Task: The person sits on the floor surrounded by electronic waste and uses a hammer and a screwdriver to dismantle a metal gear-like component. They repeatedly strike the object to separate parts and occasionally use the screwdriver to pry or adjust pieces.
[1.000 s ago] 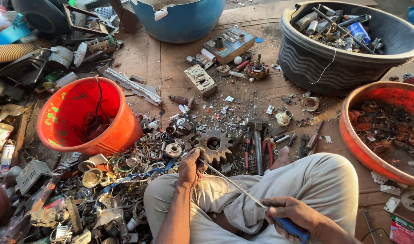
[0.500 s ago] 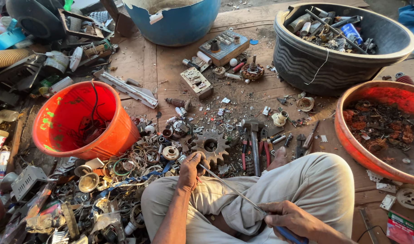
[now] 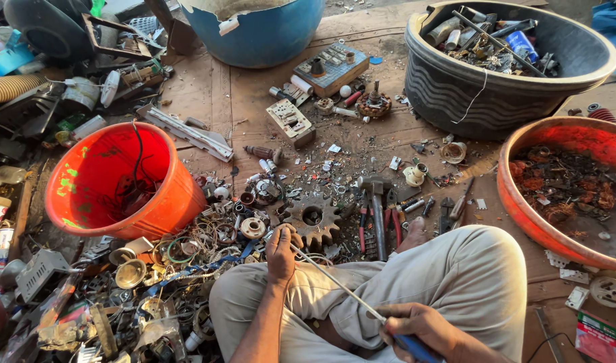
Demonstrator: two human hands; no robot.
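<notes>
Since the earlier frame the left hand (image 3: pixel 281 246) has barely shifted, fingers pinched shut on a small part just beside the rusty gear (image 3: pixel 312 218). The right hand (image 3: pixel 415 327) grips the blue handle of a long screwdriver (image 3: pixel 341 290). Its shaft runs diagonally up-left, tip at the left hand. Pliers (image 3: pixel 392 225) lie right of the gear; scrap crowds every side.

Gear (image 3: pixel 312 218) just ahead of left hand (image 3: pixel 282 247), bucket (image 3: pixel 113 181) left, basin (image 3: pixel 560 188) right, tub (image 3: pixel 509 64) behind
</notes>
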